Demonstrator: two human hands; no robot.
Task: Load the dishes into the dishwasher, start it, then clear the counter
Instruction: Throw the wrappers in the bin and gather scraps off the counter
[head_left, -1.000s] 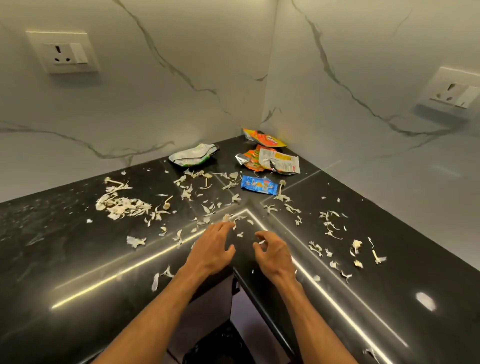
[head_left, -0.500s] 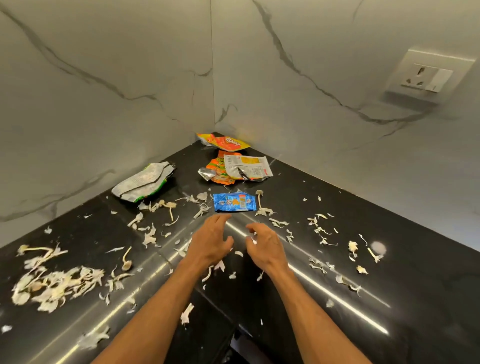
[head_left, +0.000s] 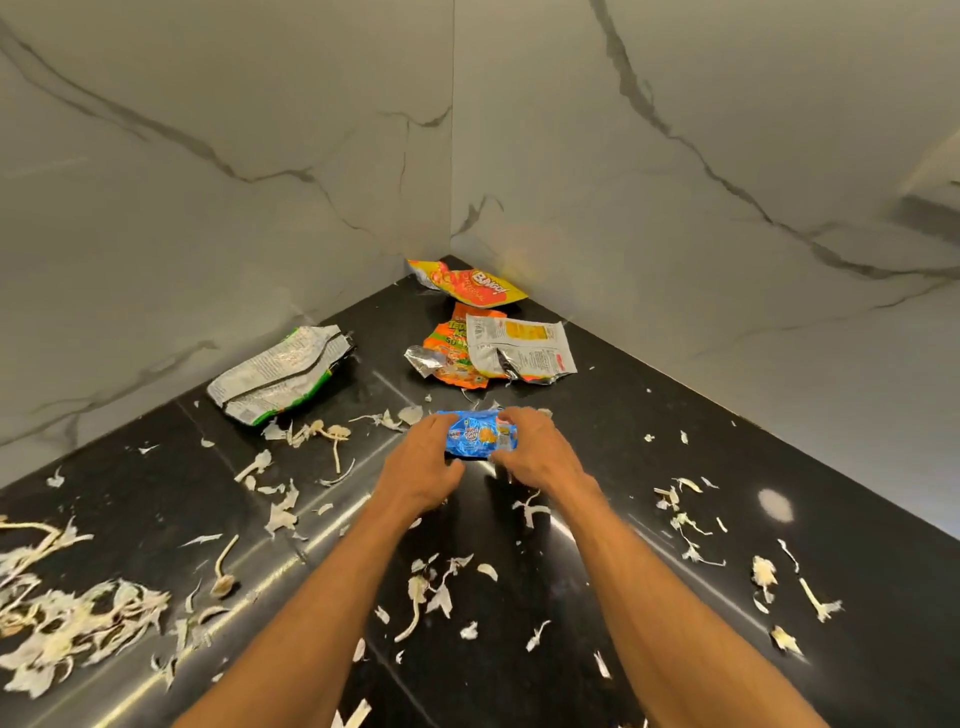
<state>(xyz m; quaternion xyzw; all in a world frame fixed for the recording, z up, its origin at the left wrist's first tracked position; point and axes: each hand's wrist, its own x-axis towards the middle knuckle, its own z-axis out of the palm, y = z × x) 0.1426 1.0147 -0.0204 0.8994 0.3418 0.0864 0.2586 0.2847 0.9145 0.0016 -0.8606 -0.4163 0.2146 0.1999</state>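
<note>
Two bare hands close on a crinkled blue foil wrapper (head_left: 480, 435) lying on a glossy black stone surface (head_left: 727, 493) in a corner of veined marble wall (head_left: 260, 156). The left hand (head_left: 421, 467) and right hand (head_left: 540, 452) each curl fingers round one end of it. Four more flattened packets lie beyond: one yellow-red packet (head_left: 467, 286), one orange packet (head_left: 449, 358), one white-and-silver packet (head_left: 519, 345) and one green-edged silver packet (head_left: 283, 371). Dry, papery pale peelings (head_left: 67, 623) are strewn across the surface, too many to count.
</note>
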